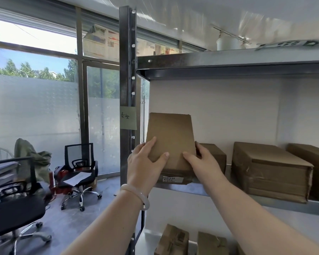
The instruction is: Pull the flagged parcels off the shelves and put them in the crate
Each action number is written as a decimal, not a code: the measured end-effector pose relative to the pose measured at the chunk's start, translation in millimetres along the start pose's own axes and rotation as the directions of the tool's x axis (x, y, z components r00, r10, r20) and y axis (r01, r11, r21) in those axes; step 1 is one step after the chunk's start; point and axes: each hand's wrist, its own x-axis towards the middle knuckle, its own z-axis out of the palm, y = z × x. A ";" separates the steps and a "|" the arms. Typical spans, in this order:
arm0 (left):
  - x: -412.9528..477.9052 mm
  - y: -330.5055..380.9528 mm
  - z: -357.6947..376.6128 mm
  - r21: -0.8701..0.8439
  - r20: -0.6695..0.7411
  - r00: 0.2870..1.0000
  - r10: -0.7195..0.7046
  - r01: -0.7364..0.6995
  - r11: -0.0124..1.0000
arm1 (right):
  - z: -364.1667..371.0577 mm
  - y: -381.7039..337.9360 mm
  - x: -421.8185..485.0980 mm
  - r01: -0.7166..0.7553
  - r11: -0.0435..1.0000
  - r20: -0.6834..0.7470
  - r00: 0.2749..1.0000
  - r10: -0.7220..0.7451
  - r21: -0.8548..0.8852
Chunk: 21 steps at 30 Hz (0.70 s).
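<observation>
A brown cardboard parcel (pixel 171 138) with a white label on its front edge is tilted up at the left end of the metal shelf (pixel 197 190). My left hand (pixel 145 161) grips its left side, thumb on top. On the parcel's right side, my right hand (pixel 203 162) holds on. Further cardboard parcels (pixel 269 170) lie on the same shelf to the right. The crate is not in view.
A dark steel upright (pixel 126 70) with a green sticky note (pixel 128 117) stands left of the parcel. More boxes (pixel 173 240) sit on the shelf below. Two black office chairs (pixel 79 170) stand on the floor at left, before a glass wall.
</observation>
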 end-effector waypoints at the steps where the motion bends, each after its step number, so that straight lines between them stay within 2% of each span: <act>1: -3.5 2.6 -0.6 -0.014 -0.009 1.000 0.011 -0.011 1.000 | -2.6 -0.3 -2.2 0.018 0.999 0.003 1.000 -0.018 0.027; 6: -28.5 8.4 -0.6 -0.051 -0.023 0.997 0.072 -0.073 0.996 | -16.3 1.4 -21.7 0.127 0.992 -0.016 0.992 -0.127 0.012; 11: -39.4 21.4 0.3 -0.017 0.124 0.992 0.012 -0.010 1.000 | -23.9 2.7 -46.0 0.271 0.938 -0.059 0.955 -0.290 -0.218; 13: -42.6 28.1 -0.4 -0.026 0.169 0.985 -0.028 0.033 0.999 | -23.2 4.1 -54.0 0.304 0.930 -0.021 0.949 -0.315 -0.209; 17: -45.4 35.0 -0.7 -0.051 0.250 0.959 -0.131 0.148 0.988 | -20.2 -0.6 -69.7 0.268 0.961 0.050 0.963 -0.265 -0.062; 21: -50.5 40.0 -0.8 -0.027 0.284 0.943 -0.172 0.187 0.982 | -18.9 1.3 -73.7 0.310 0.940 0.037 0.951 -0.308 -0.139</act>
